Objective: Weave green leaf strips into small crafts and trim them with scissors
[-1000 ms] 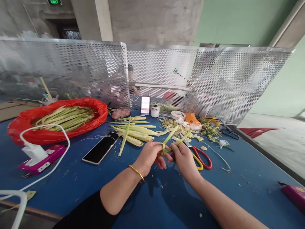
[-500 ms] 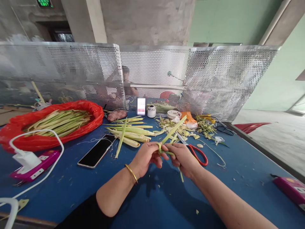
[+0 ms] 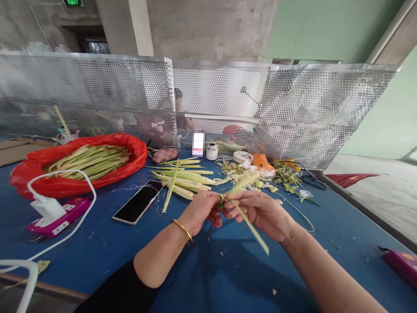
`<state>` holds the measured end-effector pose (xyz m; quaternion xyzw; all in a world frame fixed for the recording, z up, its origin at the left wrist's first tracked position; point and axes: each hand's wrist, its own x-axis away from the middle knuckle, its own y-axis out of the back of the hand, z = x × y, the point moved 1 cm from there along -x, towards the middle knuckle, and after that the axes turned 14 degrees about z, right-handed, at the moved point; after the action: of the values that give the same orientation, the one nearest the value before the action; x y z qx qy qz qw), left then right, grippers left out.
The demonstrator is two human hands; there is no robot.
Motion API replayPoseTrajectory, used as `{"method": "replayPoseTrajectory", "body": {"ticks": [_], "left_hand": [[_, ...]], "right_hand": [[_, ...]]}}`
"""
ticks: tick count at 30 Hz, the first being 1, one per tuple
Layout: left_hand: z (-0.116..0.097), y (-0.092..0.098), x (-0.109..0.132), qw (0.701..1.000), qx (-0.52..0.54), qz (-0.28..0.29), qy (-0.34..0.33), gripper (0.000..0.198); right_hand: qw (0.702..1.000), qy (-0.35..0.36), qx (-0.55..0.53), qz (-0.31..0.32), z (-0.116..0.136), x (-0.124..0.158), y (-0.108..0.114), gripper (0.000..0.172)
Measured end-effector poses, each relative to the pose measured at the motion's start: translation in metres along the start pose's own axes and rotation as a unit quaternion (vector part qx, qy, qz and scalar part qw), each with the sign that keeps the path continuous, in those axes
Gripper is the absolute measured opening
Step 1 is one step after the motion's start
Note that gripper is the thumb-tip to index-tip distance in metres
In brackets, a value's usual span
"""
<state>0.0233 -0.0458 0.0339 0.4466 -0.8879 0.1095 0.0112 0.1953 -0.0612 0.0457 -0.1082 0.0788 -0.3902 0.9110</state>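
Above the blue table (image 3: 202,269) my left hand (image 3: 202,209), with a gold bangle (image 3: 182,229) on the wrist, pinches a folded knot of green palm leaf strip (image 3: 235,188). My right hand (image 3: 260,211) is closed on the same strip just to the right of the knot. One end of the strip points up and away, the other (image 3: 252,229) hangs down toward me. Loose leaf strips (image 3: 182,179) lie just behind my hands.
A red bag (image 3: 133,163) full of leaf strips sits at the left. A phone (image 3: 138,201) lies near my left hand. A pink power bank (image 3: 57,219) with a white charger and cable is at far left. Leaf scraps, tape rolls and a perforated metal screen (image 3: 293,108) stand behind. Another pink item (image 3: 402,263) lies at far right.
My right hand has turned over and slid along the strip, swinging one end down toward me. It now covers the red-handled scissors seen before.
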Motion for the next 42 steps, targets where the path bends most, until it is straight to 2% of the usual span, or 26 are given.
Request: {"method": "replayPoseTrajectory", "body": {"ticks": [2, 5, 10, 12, 15, 17, 19, 21, 23, 24, 25, 26, 30, 34, 38, 40, 42], "left_hand": [[0.001, -0.002, 0.000, 1.000, -0.010, 0.015, 0.002, 0.019], [0.000, -0.004, 0.000, 1.000, -0.014, 0.018, 0.007, 0.019], [-0.001, -0.010, 0.002, 0.999, -0.024, 0.026, 0.022, 0.023], [0.000, -0.012, 0.003, 0.999, -0.032, 0.032, 0.026, 0.023], [0.000, -0.012, 0.004, 0.998, -0.041, 0.050, 0.024, 0.023], [0.000, -0.012, 0.004, 0.997, -0.046, 0.063, 0.024, 0.025], [0.000, -0.011, 0.004, 0.996, -0.048, 0.072, 0.036, 0.024], [-0.001, -0.010, 0.005, 0.994, -0.048, 0.085, 0.055, 0.024], [-0.003, -0.011, 0.007, 0.991, -0.051, 0.104, 0.067, 0.024], [-0.003, -0.011, 0.007, 0.990, -0.053, 0.114, 0.069, 0.024], [-0.003, -0.011, 0.007, 0.988, -0.054, 0.124, 0.068, 0.024], [-0.004, -0.011, 0.008, 0.988, -0.055, 0.131, 0.065, 0.023], [-0.003, -0.010, 0.008, 0.987, -0.049, 0.148, 0.047, 0.024], [0.000, -0.011, 0.006, 0.990, -0.046, 0.122, 0.060, 0.026], [0.004, -0.015, 0.005, 0.995, -0.043, 0.069, 0.053, 0.030], [0.006, -0.016, 0.004, 0.998, -0.013, 0.048, 0.043, 0.028], [0.007, -0.016, 0.005, 0.998, 0.037, 0.051, 0.029, 0.023]], "right_hand": [[1.000, 0.014, 0.009, -0.003, -0.001, -0.001, -0.001, 0.028], [0.996, 0.049, 0.058, -0.043, -0.006, -0.005, -0.006, 0.034], [0.965, 0.073, 0.201, -0.148, -0.010, -0.008, -0.012, 0.020], [0.957, 0.069, 0.236, -0.156, -0.008, -0.007, -0.014, 0.018], [0.959, 0.048, 0.244, -0.137, -0.005, -0.005, -0.016, 0.018], [0.953, 0.048, 0.258, -0.152, -0.005, -0.004, -0.017, 0.019], [0.923, 0.080, 0.318, -0.203, -0.005, -0.002, -0.015, 0.019], [0.862, 0.132, 0.422, -0.247, -0.004, -0.001, -0.012, 0.016], [0.794, 0.164, 0.527, -0.254, -0.004, 0.000, -0.011, 0.009], [0.769, 0.163, 0.565, -0.251, -0.004, 0.000, -0.011, 0.008], [0.758, 0.149, 0.586, -0.243, -0.005, 0.000, -0.010, 0.008], [0.760, 0.125, 0.593, -0.235, -0.005, -0.001, -0.010, 0.009], [0.805, 0.028, 0.549, -0.225, -0.009, -0.003, -0.008, 0.013], [0.819, 0.011, 0.520, -0.241, -0.011, -0.004, -0.005, 0.015], [0.839, 0.007, 0.483, -0.249, -0.014, -0.006, -0.001, 0.018], [0.843, 0.009, 0.470, -0.262, -0.015, -0.007, 0.000, 0.018], [0.840, 0.012, 0.467, -0.275, -0.015, -0.008, 0.000, 0.018]]}}
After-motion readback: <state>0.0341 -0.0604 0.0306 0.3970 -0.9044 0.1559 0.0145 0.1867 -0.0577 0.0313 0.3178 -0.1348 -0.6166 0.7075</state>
